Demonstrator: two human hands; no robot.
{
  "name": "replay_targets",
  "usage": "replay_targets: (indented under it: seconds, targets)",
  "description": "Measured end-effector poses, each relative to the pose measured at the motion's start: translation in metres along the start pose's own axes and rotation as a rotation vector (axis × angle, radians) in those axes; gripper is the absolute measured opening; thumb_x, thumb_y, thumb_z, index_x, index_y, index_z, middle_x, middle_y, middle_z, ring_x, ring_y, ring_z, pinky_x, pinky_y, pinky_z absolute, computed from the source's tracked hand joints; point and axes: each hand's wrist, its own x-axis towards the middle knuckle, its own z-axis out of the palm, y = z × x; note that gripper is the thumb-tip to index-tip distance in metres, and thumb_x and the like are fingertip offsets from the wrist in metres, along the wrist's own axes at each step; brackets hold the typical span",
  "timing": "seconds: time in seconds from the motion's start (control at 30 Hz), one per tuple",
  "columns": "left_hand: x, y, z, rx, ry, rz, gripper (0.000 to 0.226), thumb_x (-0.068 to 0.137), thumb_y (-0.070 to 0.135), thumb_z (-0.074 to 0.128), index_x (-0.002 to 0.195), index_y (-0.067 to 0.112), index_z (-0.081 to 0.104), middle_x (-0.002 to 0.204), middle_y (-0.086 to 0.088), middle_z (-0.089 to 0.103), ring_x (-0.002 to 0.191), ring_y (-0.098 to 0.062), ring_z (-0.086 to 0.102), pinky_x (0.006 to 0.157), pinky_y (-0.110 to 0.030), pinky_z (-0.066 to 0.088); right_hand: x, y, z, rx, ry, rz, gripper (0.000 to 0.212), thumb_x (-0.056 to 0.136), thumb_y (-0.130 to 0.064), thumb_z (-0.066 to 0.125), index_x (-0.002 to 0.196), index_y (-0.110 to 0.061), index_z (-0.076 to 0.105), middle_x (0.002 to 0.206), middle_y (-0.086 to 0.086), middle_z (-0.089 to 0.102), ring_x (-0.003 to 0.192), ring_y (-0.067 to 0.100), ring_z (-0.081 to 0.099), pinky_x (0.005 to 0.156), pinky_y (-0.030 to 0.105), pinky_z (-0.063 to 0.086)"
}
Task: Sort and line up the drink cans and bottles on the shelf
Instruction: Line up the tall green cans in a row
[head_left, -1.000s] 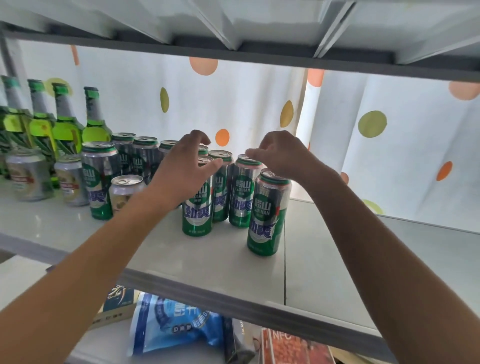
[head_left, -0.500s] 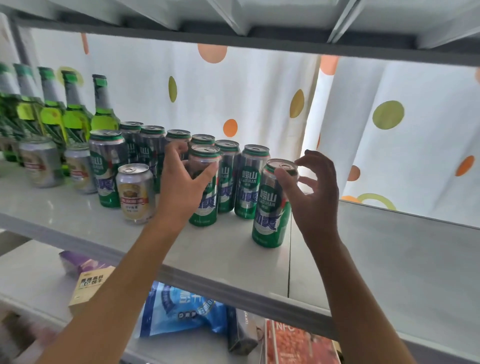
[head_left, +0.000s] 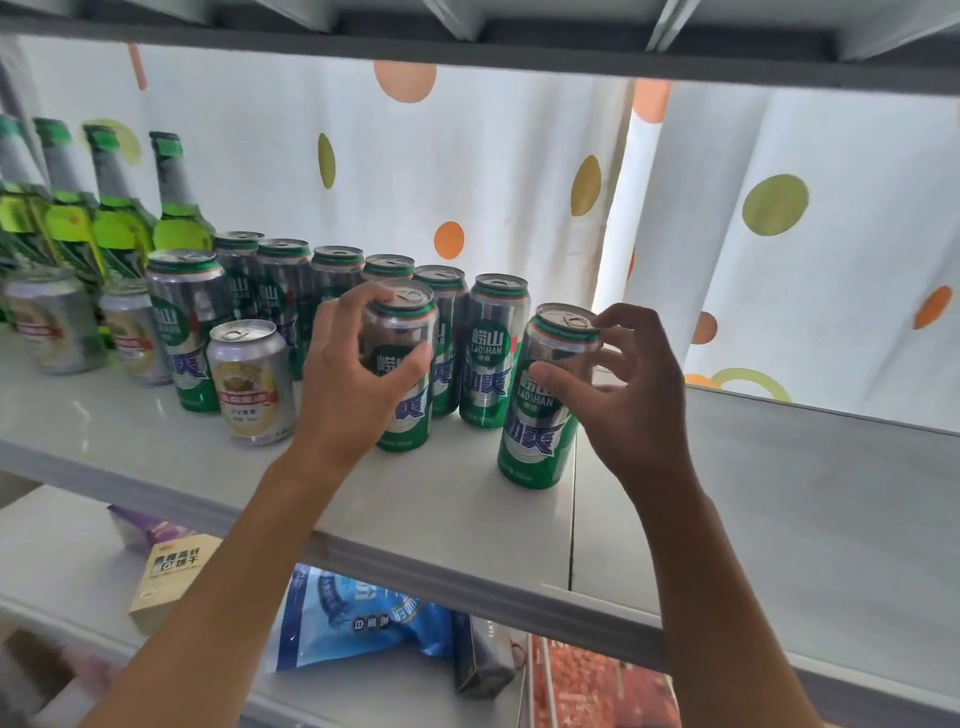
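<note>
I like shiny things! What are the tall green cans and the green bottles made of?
Tall green cans: probably thin metal, glossy; silvery tops with pull tabs catch the light. Green bottles: probably glass, see-through green with the light showing through them, necks wrapped in what looks like dull silver foil.

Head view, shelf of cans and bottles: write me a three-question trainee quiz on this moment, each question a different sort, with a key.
1. True or false: the left hand grips a tall green can.
2. Multiple choice: the can by the right hand stands A) at the right end of the tall green cans, B) among the green bottles, C) on the lower shelf.
3. Fill in: the short gold-label can stands to the ___ of the left hand.

Key: 1 true; 2 A; 3 left.
</note>
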Motion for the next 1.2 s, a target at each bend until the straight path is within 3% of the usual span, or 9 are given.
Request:
replay_targets:
  seconds: [0.1,0.2,0.33,0.53,0.67,0.77,0.9,1.03,1.2]
  targets:
    - [-0.006,0.003,-0.009,-0.238,-0.011,-0.079,0.05,0.068,0.036,0.08,0.107,0.043,0.05,0.121,0.006,0.056,0.102,-0.01,0.065,0.078,-0.039,0.06,-0.001,-0.003,-0.009,-0.006,0.076,0.008,0.052,0.06,-0.039,0.088,0.096,-0.046,0.051,0.102,-0.019,0.07,0.091,-0.002,0.069,0.064,0.017,0.054]
    - [-0.013,0.011,-0.01,-0.273,-0.039,-0.065,0.054,0.064,0.031,0.086,0.103,0.041,0.05,0.119,0.003,0.059,0.099,-0.023,0.068,0.077,-0.04,0.06,-0.001,-0.005,-0.014,0.016,0.189,-0.015,0.052,0.064,-0.031,0.089,0.098,-0.042,0.051,0.103,-0.023,0.068,0.093,0.006,0.07,0.067,0.027,0.058]
    - [-0.01,0.034,-0.002,-0.364,-0.083,-0.054,0.057,0.057,0.036,0.09,0.099,0.041,0.051,0.117,0.0,0.063,0.098,-0.026,0.07,0.077,-0.039,0.06,0.0,-0.003,-0.018,0.005,0.326,-0.069,0.052,0.067,-0.024,0.088,0.1,-0.039,0.051,0.102,-0.023,0.067,0.095,0.008,0.069,0.062,0.018,0.053]
    - [-0.004,0.065,0.033,-0.612,-0.014,-0.055,0.055,0.064,0.015,0.09,0.094,0.04,0.052,0.12,-0.006,0.061,0.099,-0.028,0.069,0.074,-0.039,0.059,0.002,0.004,-0.026,-0.092,0.467,-0.109,0.054,0.067,-0.024,0.088,0.099,-0.04,0.048,0.097,-0.036,0.061,0.091,0.002,0.066,0.063,0.011,0.052]
    - [0.008,0.08,0.051,-0.545,-0.057,-0.013,0.055,0.061,0.017,0.09,0.095,0.038,0.052,0.104,0.02,0.062,0.091,-0.015,0.071,0.068,-0.023,0.056,0.005,0.011,-0.034,-0.13,0.537,-0.101,0.057,0.067,-0.022,0.089,0.098,-0.046,0.047,0.097,-0.036,0.06,0.092,0.004,0.066,0.065,0.012,0.053]
    - [0.023,0.089,0.062,-0.431,-0.159,0.02,0.057,0.06,0.023,0.091,0.098,0.033,0.051,0.101,0.026,0.059,0.085,-0.006,0.069,0.065,-0.017,0.054,0.005,0.014,-0.034,-0.196,0.547,-0.094,0.056,0.068,-0.025,0.088,0.099,-0.046,0.046,0.098,-0.032,0.061,0.094,0.006,0.065,0.075,0.032,0.061]
    - [0.035,0.093,0.083,-0.33,-0.257,0.03,0.054,0.06,0.025,0.09,0.097,0.026,0.05,0.104,0.021,0.059,0.088,-0.012,0.069,0.069,-0.028,0.056,0.006,0.019,-0.033,-0.221,0.527,-0.094,0.053,0.068,-0.022,0.088,0.1,-0.042,0.05,0.099,-0.026,0.062,0.093,0.009,0.066,0.076,0.045,0.059]
    - [0.034,0.089,0.102,-0.283,-0.263,0.049,0.053,0.062,0.028,0.089,0.096,0.022,0.049,0.1,0.021,0.065,0.08,-0.007,0.069,0.062,-0.024,0.055,0.007,0.024,-0.034,-0.253,0.53,-0.077,0.053,0.067,-0.021,0.087,0.102,-0.037,0.052,0.097,-0.028,0.062,0.092,0.01,0.065,0.078,0.046,0.058]
    - [0.034,0.083,0.112,-0.101,-0.22,0.083,0.053,0.055,0.043,0.085,0.088,0.033,0.045,0.085,0.011,0.07,0.072,-0.009,0.067,0.065,-0.039,0.058,0.007,0.027,-0.033,-0.279,0.517,-0.051,0.053,0.068,-0.022,0.088,0.103,-0.036,0.051,0.098,-0.026,0.063,0.091,0.012,0.066,0.079,0.046,0.057]
